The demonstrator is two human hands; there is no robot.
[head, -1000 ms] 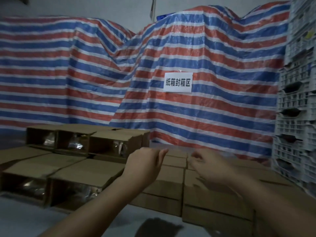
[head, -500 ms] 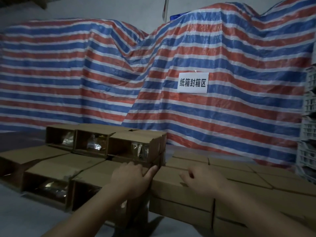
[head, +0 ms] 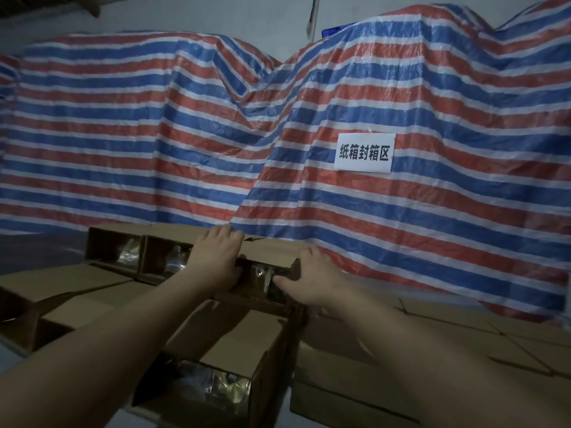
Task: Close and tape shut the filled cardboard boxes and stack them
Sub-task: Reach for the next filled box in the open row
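From the head camera, both bare arms stretch forward over a dim spread of cardboard boxes. The left hand (head: 217, 257) lies on the upper left corner of an open-sided box (head: 266, 274) in the back row, its fingers curled over the top panel and its thumb down at the open front edge, so it grips that corner. The right hand (head: 312, 278) takes the same box at its right end, fingers wrapped over the top right corner and the thumb reaching across the open face, where shiny wrapped contents show inside. This box is the rightmost of a back row (head: 139, 254) of three boxes lying on their sides with their open faces towards the camera. Nearer, below the arms, another open box (head: 234, 359) shows glinting packets in its mouth, with more open boxes (head: 55, 291) to the left. To the right lies a flat layer of closed boxes (head: 432, 341), their flaps folded down. Behind everything hangs a red, white and blue striped tarpaulin (head: 432, 227), carrying a white sign (head: 364, 152) with dark characters.
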